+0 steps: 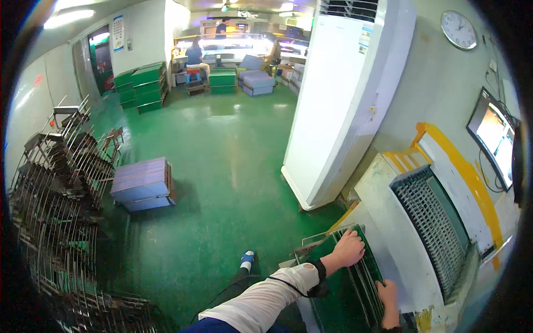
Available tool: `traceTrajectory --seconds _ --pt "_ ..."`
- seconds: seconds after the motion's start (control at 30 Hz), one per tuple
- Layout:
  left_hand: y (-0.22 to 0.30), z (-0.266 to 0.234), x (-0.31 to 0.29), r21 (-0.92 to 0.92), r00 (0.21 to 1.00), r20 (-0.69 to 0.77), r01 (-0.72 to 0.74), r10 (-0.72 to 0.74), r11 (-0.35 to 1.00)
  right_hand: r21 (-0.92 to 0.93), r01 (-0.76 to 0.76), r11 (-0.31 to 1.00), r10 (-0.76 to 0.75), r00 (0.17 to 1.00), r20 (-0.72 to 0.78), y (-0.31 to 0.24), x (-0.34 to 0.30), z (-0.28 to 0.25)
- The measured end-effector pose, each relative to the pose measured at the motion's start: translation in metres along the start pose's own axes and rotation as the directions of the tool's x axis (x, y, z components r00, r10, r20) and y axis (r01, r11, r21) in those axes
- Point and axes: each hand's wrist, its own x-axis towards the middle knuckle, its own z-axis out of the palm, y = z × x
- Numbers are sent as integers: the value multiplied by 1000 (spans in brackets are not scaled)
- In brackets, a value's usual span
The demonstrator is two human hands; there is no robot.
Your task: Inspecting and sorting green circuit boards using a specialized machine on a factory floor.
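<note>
Beside the white machine at the lower right, a thin green panel (347, 302) lies among the thin metal rods of a wire rack (328, 235). My left hand (348, 250) is closed over the panel's far end, its fingers bent around the edge by the rods. Closer to me, my right hand (388, 295) grips the right edge of the same panel, its fingers curled and partly hidden. A white sleeve and a black wrist band cover my left forearm.
The white machine (383, 191) has a slanted bed of rollers (430, 219) on my right. Ahead stands a tall white air conditioner (327, 105). Metal racks (61, 205) crowd the left side, near a stack of purplish panels (143, 183). People sit at lit benches far back.
</note>
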Motion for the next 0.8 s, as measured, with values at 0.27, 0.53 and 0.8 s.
traceTrajectory --seconds 0.27,0.53,0.8 --pt "1 -8 1 148 986 162 16 -40 989 -95 26 995 -24 999 22 6 14 -13" --pt "-5 -9 -5 64 1000 20 -12 11 998 -195 23 981 -40 996 -86 -60 35 -223" --pt "-4 0 -5 38 999 -28 -22 23 999 795 195 574 462 725 -511 -16 17 -360"
